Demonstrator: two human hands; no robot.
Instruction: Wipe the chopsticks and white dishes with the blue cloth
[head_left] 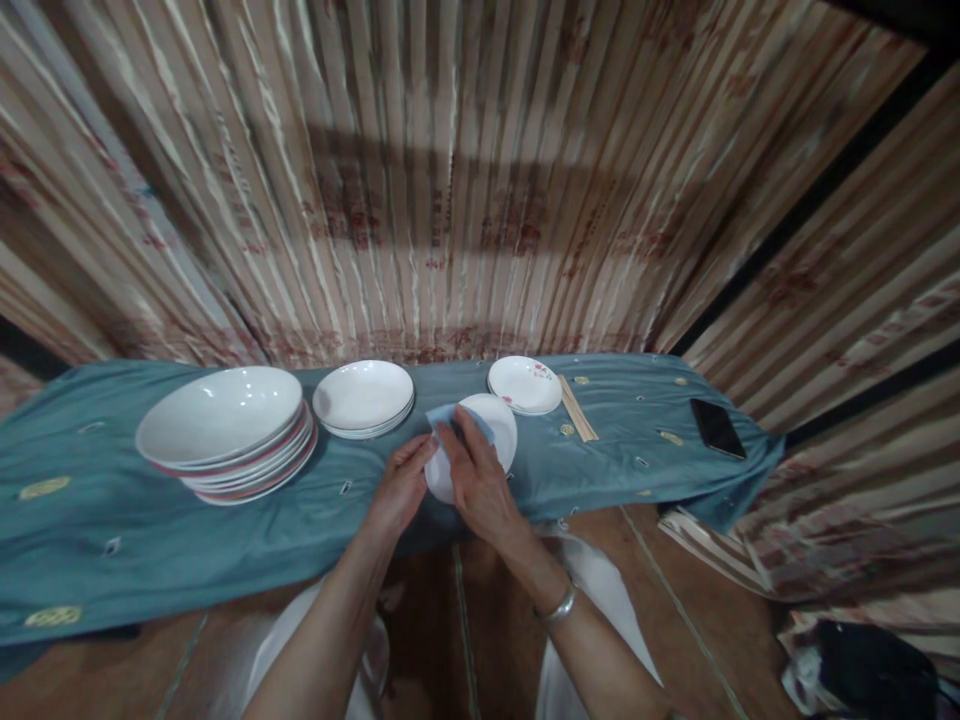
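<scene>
My left hand point(403, 484) grips the left edge of a small white plate point(439, 482), thumb on top. Over that plate, my right hand point(478, 482) presses a light blue cloth point(443, 414) against its face with bent fingers. More white plate surface point(505, 428) shows behind and right of my right hand; whether it belongs to a second plate I cannot tell. Just beyond lies a short stack of small plates with a flower print point(525, 384). Left of my hands stands a stack of white plates point(364, 395).
A tall stack of large white bowls point(225, 420) stands at the left of the table with the blue-green cloth point(150, 540). Wooden chopsticks point(577, 408) lie right of the flowered plates. A black phone point(717, 428) rests near the right end. Patterned curtains point(465, 180) hang behind.
</scene>
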